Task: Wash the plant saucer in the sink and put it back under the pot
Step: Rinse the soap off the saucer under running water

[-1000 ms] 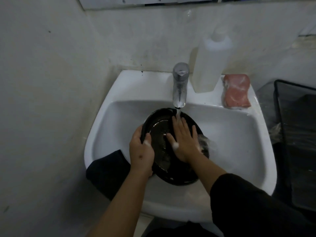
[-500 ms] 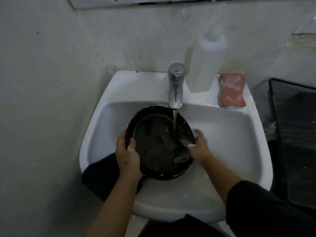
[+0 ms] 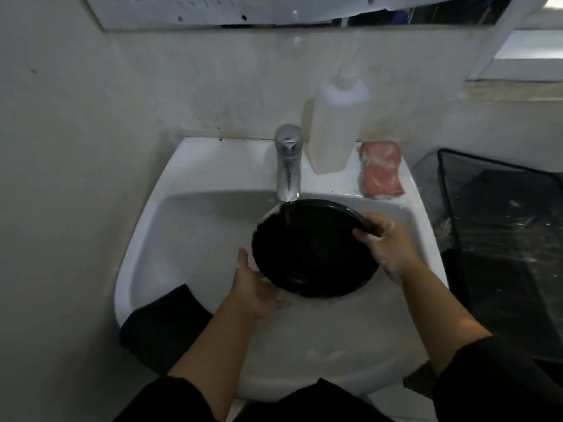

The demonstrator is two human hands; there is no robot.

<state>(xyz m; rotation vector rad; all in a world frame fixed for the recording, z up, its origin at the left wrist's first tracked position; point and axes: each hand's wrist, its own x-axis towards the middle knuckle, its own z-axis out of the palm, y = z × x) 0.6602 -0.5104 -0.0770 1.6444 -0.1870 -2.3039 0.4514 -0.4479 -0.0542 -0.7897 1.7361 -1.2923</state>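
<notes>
A round black plant saucer (image 3: 310, 251) is held tilted over the basin of the white sink (image 3: 189, 226), under the chrome tap (image 3: 288, 162). A thin stream of water runs onto its upper left part. My right hand (image 3: 385, 242), soapy, grips the saucer's upper right rim with the fingers curled over the edge. My left hand (image 3: 256, 284) is palm up under the saucer's lower left edge, fingers spread, touching or just below the rim. No pot is in view.
A white plastic bottle (image 3: 336, 126) stands right of the tap on the sink's back ledge. A pink sponge (image 3: 380, 172) lies at the back right corner. A black cloth (image 3: 161, 324) hangs over the sink's front left rim. A black mesh bin (image 3: 502, 254) stands at the right.
The saucer has shifted right and turned over. My right hand moved from its lower right edge to its upper right rim. My left hand let go of the left rim and opened beneath it.
</notes>
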